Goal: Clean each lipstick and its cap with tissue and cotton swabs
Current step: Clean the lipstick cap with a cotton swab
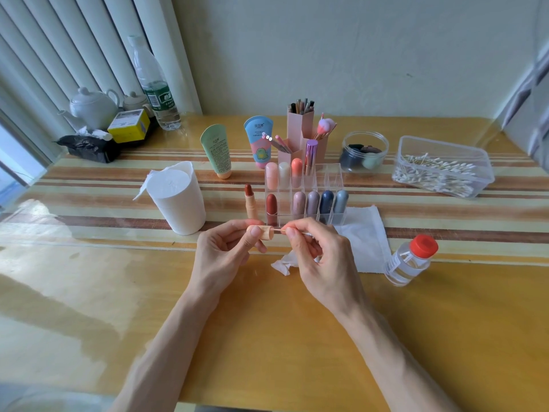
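My left hand point(226, 251) grips a peach lipstick cap point(265, 232) lying sideways, its mouth pointing right. My right hand point(319, 254) pinches a cotton swab point(279, 230) whose tip reaches into the cap's mouth. A crumpled tissue point(282, 264) lies under my right hand. The uncapped lipstick point(250, 203), dark red with a peach base, stands upright beside a clear organizer point(334, 179) that holds several capped lipsticks. A flat tissue point(367, 242) lies to the right.
A white tissue cup point(178, 200) stands to the left. At the right are a red-capped clear bottle point(411, 260) and a clear box of cotton swabs point(442, 168). Two tubes point(217, 150), pink brush holders point(300, 129) and a jar point(364, 151) stand behind the organizer.
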Available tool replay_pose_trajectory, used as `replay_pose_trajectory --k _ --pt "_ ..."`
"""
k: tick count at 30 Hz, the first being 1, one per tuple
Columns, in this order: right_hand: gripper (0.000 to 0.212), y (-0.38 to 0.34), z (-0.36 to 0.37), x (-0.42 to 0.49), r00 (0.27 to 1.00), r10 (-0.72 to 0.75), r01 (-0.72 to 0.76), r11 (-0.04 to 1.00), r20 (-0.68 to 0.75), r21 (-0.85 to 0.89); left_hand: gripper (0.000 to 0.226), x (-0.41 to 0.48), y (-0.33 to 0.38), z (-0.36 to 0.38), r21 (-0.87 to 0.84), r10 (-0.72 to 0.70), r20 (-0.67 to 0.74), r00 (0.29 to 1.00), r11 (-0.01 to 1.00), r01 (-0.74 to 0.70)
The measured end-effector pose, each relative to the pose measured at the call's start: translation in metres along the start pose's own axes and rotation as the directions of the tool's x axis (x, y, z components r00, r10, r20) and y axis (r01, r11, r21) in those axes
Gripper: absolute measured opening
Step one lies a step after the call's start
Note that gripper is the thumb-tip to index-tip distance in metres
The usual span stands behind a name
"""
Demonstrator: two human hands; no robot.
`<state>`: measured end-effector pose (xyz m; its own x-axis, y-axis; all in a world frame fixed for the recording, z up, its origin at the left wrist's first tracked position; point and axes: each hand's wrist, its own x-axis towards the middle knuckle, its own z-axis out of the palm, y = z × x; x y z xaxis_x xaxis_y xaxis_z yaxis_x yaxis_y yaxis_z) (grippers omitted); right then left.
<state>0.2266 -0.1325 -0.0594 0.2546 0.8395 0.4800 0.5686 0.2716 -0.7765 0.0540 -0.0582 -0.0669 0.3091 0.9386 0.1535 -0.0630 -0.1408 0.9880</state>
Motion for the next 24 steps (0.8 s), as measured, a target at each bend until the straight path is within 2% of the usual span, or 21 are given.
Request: replay_pose_trajectory --k 5,13,21,24 --pt "0.013 0.002 0.000 0.000 0.998 0.059 -0.059 0.997 0.001 0.052 0.030 0.000 0.002 0.000 -0.041 -0.007 -0.004 1.000 0.999 0.007" --pt "0.012 0.007 0.000 -0.002 0.989 0.077 -0.087 0.993 0.126 0.076 0.030 0.002 0.001 -0.002 -0.054 -0.036 -0.059 0.998 0.998 0.032" --pt "0.007 0.011 -0.006 0.003 0.993 -0.024 0.035 0.995 0.113 -0.093 0.029 0.001 0.000 -0.002 -0.049 -0.030 -0.030 0.999 0.998 0.028" --pt "0.007 0.014 -0.015 0.005 0.995 0.059 -0.051 0.995 0.080 -0.091 0.032 0.001 0.000 0.000 -0.019 -0.033 -0.030 0.999 0.999 0.032"
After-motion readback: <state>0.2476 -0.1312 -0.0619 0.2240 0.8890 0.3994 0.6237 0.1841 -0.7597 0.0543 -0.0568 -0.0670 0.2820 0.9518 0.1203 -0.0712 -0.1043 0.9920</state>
